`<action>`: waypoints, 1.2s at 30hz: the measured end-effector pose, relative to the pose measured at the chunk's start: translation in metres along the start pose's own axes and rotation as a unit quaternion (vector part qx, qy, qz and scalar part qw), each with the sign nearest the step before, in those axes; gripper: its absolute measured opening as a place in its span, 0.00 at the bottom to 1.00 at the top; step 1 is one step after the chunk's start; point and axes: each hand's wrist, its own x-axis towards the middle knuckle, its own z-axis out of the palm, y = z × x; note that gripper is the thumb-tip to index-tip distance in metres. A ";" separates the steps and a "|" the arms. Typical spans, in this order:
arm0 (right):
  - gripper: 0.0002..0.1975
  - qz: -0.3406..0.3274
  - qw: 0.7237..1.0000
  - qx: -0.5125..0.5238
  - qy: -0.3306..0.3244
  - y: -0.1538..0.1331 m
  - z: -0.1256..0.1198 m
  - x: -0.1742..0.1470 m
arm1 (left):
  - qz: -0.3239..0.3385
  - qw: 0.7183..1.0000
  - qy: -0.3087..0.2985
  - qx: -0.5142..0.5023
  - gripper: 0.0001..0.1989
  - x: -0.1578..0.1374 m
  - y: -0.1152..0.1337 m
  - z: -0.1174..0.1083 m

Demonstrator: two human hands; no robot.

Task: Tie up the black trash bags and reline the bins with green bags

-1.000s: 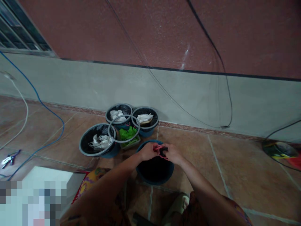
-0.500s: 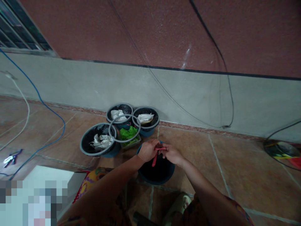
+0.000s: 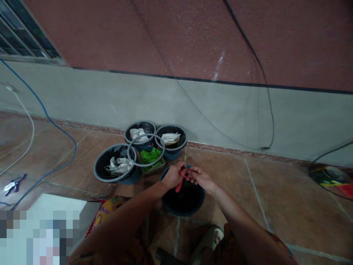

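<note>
My left hand and my right hand meet above the far rim of a dark blue bin. Both are closed with fingertips pinched around a thin red strip, perhaps a ribbon or drawstring. One end of it dangles below my left fingers, and a loop shows between the hands. The bin's inside is very dark, so its contents cannot be made out.
Three bins with black liners and white material stand at the left: a near bin, a back bin and one by the wall. A grey ring rests over a tray with a green bag. A blue cable and scissors lie left.
My right fingers have shifted slightly, and the red strip between my hands has changed from a straight stretch to a loop. Its hanging end has swung a little left.
</note>
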 end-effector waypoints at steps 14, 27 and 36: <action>0.11 -0.107 0.967 -0.224 0.065 -0.005 -0.014 0.003 | -0.039 0.978 -0.011 -0.207 0.03 0.006 -0.004 0.000; 0.11 -0.042 0.970 -0.237 0.042 0.010 -0.014 0.007 | -0.051 0.990 -0.076 0.107 0.08 0.006 -0.009 -0.012; 0.13 0.054 0.888 -0.451 0.071 0.017 -0.012 0.006 | -0.069 0.939 -0.140 0.308 0.10 0.003 -0.024 -0.017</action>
